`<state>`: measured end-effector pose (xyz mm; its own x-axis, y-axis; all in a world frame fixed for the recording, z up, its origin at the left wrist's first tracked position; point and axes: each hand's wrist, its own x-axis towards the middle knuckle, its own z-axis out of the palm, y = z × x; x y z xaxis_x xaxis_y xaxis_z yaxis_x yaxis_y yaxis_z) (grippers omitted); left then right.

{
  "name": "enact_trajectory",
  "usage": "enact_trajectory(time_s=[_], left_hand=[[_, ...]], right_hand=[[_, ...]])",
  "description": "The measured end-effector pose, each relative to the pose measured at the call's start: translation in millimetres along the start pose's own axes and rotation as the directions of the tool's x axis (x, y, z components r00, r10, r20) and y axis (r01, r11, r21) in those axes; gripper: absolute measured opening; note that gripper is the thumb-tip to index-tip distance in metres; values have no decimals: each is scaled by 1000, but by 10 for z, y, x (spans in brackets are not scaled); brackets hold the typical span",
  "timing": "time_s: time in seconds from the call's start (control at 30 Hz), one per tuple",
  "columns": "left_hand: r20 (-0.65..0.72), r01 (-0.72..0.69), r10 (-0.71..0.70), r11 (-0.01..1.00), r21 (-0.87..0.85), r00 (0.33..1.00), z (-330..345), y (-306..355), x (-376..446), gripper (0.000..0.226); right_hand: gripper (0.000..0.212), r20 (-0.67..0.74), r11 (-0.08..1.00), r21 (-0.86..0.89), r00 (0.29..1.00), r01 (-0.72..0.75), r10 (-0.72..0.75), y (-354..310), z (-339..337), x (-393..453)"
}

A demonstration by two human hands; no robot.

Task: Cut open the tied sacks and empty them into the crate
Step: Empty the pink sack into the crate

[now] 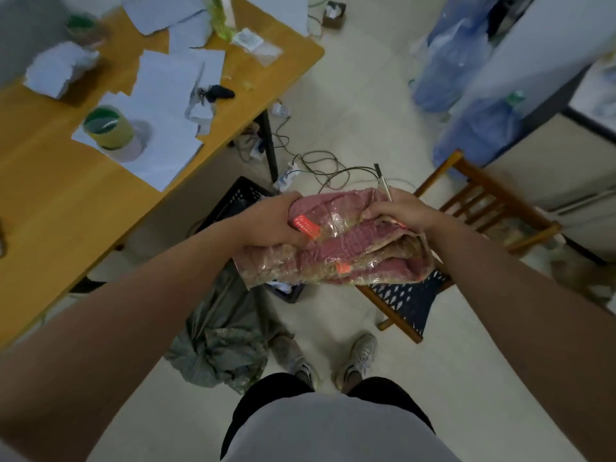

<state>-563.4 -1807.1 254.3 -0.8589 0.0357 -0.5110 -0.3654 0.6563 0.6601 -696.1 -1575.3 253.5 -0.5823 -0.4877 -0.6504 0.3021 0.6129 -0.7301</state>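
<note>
Both hands hold a clear plastic packet of pink knit fabric (336,241) above the black crate (238,198). The left hand (266,225) has its grip closed on the packet's left end; the right hand (396,213) pinches the right end together with a thin cutting tool (383,181). Below the grip lies a crumpled grey-green sack (220,345) on the floor; a wooden chair (466,221) stands to the right, the cluttered table (50,201) to the left.

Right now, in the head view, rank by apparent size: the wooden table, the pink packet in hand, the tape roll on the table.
1. Wooden table
2. Pink packet, though it is nearer the camera
3. Tape roll
</note>
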Motion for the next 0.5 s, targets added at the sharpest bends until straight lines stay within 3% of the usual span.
enact_trajectory(time_s=[0.13, 0.2, 0.37, 0.43, 0.5], left_hand=[[-82, -17, 9, 995, -96, 997, 107, 545, 349, 77], [-126, -22, -4, 978, -207, 992, 145, 836, 481, 84], [-17, 52, -72, 845, -532, 997, 322, 1417, 740, 91], [46, 78, -64, 793, -604, 997, 469, 1595, 834, 88], [98, 89, -32, 746, -660, 995, 656, 1756, 934, 89]], right_hand=[[81, -133, 986, 149, 990, 74, -54, 188, -535, -85], [80, -205, 972, 201, 975, 124, -82, 209, -841, -156], [31, -321, 921, 320, 940, 220, -113, 398, -1570, -378], [40, -356, 902, 371, 931, 220, -81, 552, -1800, -488], [70, -372, 874, 438, 928, 211, -38, 723, -1995, -595]])
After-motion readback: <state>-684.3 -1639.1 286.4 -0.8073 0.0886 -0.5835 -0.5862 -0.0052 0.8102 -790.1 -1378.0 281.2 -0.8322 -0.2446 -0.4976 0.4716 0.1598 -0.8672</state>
